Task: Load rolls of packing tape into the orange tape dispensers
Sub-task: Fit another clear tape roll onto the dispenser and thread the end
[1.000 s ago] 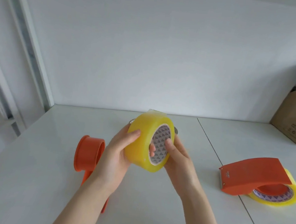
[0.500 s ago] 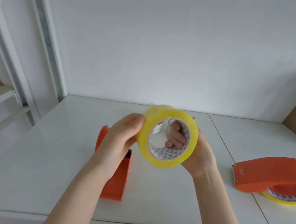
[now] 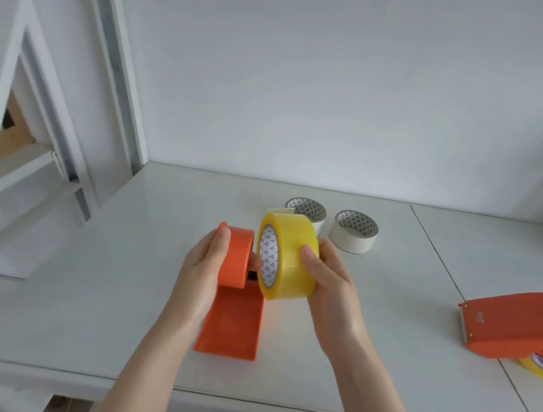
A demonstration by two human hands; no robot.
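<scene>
Left hand [image 3: 201, 265] has shifted to grip the orange dispenser [image 3: 230, 325]; right hand's [image 3: 331, 290] grip clasps the yellow tape roll [image 3: 291, 253].

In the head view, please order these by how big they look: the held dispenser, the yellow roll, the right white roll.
1. held dispenser
2. yellow roll
3. right white roll; it lies farther from the camera, so its true size against the yellow roll is unsure.

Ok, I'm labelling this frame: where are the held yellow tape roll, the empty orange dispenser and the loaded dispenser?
yellow tape roll [image 3: 290, 239]: head view, outer wound face.
empty orange dispenser [image 3: 230, 325]: head view, flat lower body.
loaded dispenser [image 3: 523, 325]: head view, orange curved cover.
</scene>
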